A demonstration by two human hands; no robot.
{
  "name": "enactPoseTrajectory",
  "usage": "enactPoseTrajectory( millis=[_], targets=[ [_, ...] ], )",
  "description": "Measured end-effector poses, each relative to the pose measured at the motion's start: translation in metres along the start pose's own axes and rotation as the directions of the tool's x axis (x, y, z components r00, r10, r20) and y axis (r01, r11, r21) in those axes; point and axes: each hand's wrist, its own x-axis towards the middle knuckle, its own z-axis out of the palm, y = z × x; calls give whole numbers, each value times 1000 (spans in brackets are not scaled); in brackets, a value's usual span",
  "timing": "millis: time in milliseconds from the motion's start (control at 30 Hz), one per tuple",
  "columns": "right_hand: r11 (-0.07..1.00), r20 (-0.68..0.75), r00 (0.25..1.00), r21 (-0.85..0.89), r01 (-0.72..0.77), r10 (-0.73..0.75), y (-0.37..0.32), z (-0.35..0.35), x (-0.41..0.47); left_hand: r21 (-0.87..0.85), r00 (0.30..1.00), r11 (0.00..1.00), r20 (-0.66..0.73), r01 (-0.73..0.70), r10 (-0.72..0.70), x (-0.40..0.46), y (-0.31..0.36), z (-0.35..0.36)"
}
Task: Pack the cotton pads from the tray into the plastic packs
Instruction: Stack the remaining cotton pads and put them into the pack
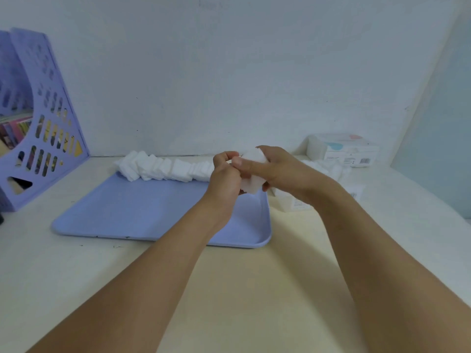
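Observation:
A row of white square cotton pads (163,167) lies along the far edge of the lilac tray (132,212). Above the tray's right far corner both hands meet around a white bundle of cotton pads (252,184) that looks wrapped in thin plastic. My right hand (277,169) grips the bundle from the right, thumb across its front. My left hand (225,174) has its fingers curled onto the bundle's left edge. Much of the bundle is hidden by the fingers.
A filled plastic pack (341,149) with printed labels stands at the back right by the wall. Loose white pads (328,168) and another pack (293,201) lie behind my right wrist. A lilac file holder (43,118) stands at the left.

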Motion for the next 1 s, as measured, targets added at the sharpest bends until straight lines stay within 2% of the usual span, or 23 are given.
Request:
enactPoseTrajectory(
  millis=[67, 133, 200, 233, 267, 300, 333, 367, 400, 500, 600, 667, 767, 867, 1000],
  targets=[
    [999, 55, 998, 48, 1, -4, 5, -14, -4, -52, 1000, 999, 20, -3, 4, 0, 2, 0],
    [996, -17, 1000, 90, -4, 6, 10, -26, -5, -32, 997, 999, 75, -28, 30, -1, 3, 5],
    [996, -153, 988, 82, -24, 36, 9, -41, -8, 116, 982, 980, 110, -164, 151, -6, -1, 10],
    [997, -246, 967, 60, -49, 62, 10, -51, -11, 268, 950, 914, 154, -306, 273, -9, -7, 10],
    [996, -345, 934, 27, -85, 89, 11, -65, -15, 435, 886, 772, 251, -464, 391, -11, -14, 10],
    [990, -427, 896, -11, -143, 124, 13, -80, -22, 549, 801, 583, 383, -598, 460, -11, -22, 9],
    [972, -477, 860, -49, -230, 180, 18, -95, -29, 602, 729, 417, 502, -681, 465, -12, -29, 8],
    [940, -503, 828, -82, -332, 248, 23, -107, -35, 628, 694, 309, 581, -715, 426, -11, -34, 7],
    [897, -512, 800, -117, -426, 313, 28, -114, -40, 642, 685, 254, 622, -723, 380, -11, -38, 8],
    [777, -548, 717, -179, -603, 430, 41, -115, -40, 625, 666, 241, 649, -742, 368, -8, -43, 11],
    [713, -569, 693, -245, -657, 443, 50, -116, -32, 604, 671, 295, 632, -740, 388, -2, -47, 14],
    [691, -555, 694, -269, -671, 458, 56, -118, -28, 600, 667, 295, 627, -743, 402, 2, -49, 14],
    [621, -506, 725, -396, -677, 467, 62, -116, -25, 588, 637, 253, 665, -768, 389, 7, -52, 15],
    [565, -468, 754, -500, -656, 462, 59, -112, -20, 613, 660, 255, 650, -748, 377, 7, -53, 16],
    [411, -456, 767, -657, -632, 451, 56, -106, -10, 625, 660, 226, 655, -747, 369, 5, -52, 18]
  ],
)
